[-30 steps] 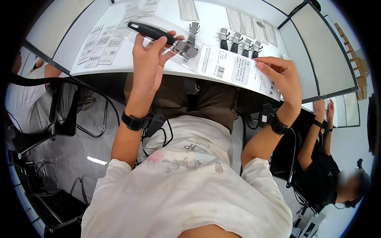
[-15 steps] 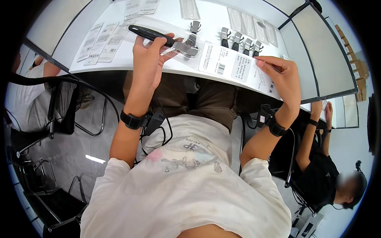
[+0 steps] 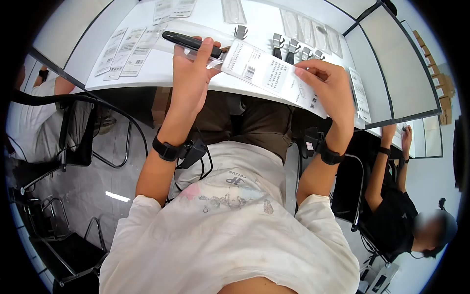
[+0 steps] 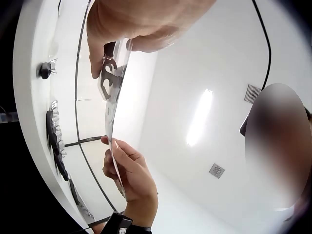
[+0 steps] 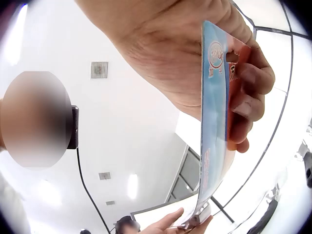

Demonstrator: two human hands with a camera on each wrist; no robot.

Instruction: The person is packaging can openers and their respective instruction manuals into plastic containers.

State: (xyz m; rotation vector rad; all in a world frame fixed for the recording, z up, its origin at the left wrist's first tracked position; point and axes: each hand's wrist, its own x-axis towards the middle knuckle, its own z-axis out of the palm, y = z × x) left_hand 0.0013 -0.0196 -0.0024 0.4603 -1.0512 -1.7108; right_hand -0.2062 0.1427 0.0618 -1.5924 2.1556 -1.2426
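Note:
My left hand (image 3: 188, 78) holds a black-handled metal clamp (image 3: 186, 40) lying in a long clear plastic shell (image 3: 208, 29), thumb on top and fingers beneath. The printed backing card (image 3: 271, 73) slants down to the right from that hand and covers the clamp's head in the head view. My right hand (image 3: 333, 90) pinches the card near its far end. Seen from the left wrist, the clamp's metal head (image 4: 110, 80) shows through the plastic, with the card edge-on below it. In the right wrist view the card's coloured face (image 5: 214, 112) is blue and red.
Several black-handled clamps (image 3: 277, 44) lie in a row behind the card, with another metal head (image 3: 240, 32) farther left. Empty clear shells (image 3: 303, 29) lie at the back. Printed cards (image 3: 117, 51) are spread at left, more (image 3: 360, 93) at right. Partition panels (image 3: 399, 63) border the table.
My right hand has moved left with the card, whose near end now covers the clamp's head. The left hand has shifted slightly right, its thumb straighter along the handle.

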